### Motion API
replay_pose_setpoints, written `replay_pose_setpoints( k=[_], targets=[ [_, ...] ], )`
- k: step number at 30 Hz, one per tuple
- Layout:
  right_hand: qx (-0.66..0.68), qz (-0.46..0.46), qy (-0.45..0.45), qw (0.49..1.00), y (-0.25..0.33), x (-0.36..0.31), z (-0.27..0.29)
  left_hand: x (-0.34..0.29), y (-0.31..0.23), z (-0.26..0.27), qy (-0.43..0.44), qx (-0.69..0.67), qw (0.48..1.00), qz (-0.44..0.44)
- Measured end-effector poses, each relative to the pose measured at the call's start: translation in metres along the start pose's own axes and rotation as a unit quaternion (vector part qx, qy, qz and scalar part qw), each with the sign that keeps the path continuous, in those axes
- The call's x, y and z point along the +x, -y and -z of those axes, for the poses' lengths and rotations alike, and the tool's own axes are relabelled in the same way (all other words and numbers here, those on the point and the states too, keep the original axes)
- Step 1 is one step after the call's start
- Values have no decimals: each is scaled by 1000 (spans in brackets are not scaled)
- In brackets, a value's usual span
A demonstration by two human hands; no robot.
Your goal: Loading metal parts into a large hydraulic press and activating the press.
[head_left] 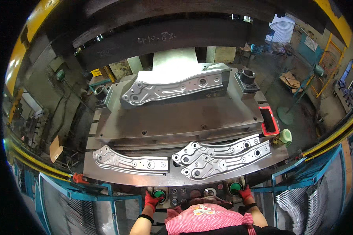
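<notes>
My left hand (151, 201), in a red glove, is at the outer side of a green push button (159, 194) on the control panel, its fingers spread. My right hand (246, 194), also red-gloved, rests beside another green button (235, 188), fingers apart. Neither hand holds anything that I can see. Beyond the panel, one stamped metal bracket (131, 163) lies at the left on the press bed. Two more brackets (227, 157) overlap at the right. Farther back, a similar stamped part (176, 87) sits on the die (172, 117) under the press ram (164, 37).
Guide posts (247, 76) flank the die. A red-rimmed tray (269, 120) and a pale green container (285, 136) stand at the right of the bed. Blue racks (298, 178) with stacked metal parts (298, 209) flank me. A standing fan (285, 115) is at the far right.
</notes>
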State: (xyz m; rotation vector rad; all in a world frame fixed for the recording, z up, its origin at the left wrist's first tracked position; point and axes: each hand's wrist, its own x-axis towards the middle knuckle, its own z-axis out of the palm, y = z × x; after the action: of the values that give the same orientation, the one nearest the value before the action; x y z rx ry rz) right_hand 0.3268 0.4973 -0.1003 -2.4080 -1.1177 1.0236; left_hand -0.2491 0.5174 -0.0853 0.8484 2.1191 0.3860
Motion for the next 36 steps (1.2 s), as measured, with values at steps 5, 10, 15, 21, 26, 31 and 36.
replay_pose_setpoints(
  k=[5, 10, 15, 21, 26, 31, 36],
  targets=[
    [-13, -74, 10, 997, 18, -3, 5, 3, 9, -2, 6, -84, 996, -15],
    [87, -30, 16, 996, 14, 1, 4, 15, 21, -6, 6, -87, 996, -8],
    [22, -66, 5, 998, 12, 2, 1, 13, 13, -5, 8, -75, 997, 0],
    [61, -13, -3, 998, 19, -5, 3, 20, 22, -10, 0, -103, 995, -17],
    [55, -22, 27, 998, 21, -1, 5, 15, 12, -1, 6, -81, 997, -10],
    [52, 44, 48, 997, 28, -4, 6, -11, -8, 29, 13, -116, 991, -64],
    [235, 58, -139, 960, 21, -21, 80, -33, -36, 90, 94, -267, 959, 0]
  ],
)
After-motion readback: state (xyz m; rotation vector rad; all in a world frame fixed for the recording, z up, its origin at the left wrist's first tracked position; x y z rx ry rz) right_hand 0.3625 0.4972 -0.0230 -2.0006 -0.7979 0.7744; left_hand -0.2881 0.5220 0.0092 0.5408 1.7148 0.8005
